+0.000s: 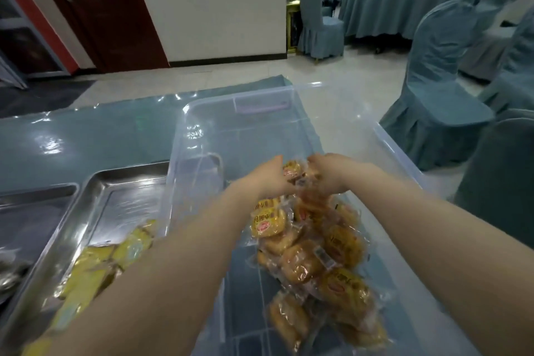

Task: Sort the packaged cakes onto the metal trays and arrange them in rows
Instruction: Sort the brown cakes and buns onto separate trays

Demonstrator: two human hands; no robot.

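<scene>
While both forearms reach into the clear plastic bin [289,130], the left hand [267,179] and the right hand [332,173] meet over the far end of a heap of packaged cakes [315,257] lying inside it, toward its near right side. Both hands have their fingers curled around one wrapped cake [293,170] held between them at the top of the heap. Just left of the bin, touching its wall, sits a metal tray [115,199] holding several yellow-wrapped cakes [98,266] at its near end. A second metal tray [34,205] lies left of that one. Beyond the bin to the right stands a covered chair [442,89].
</scene>
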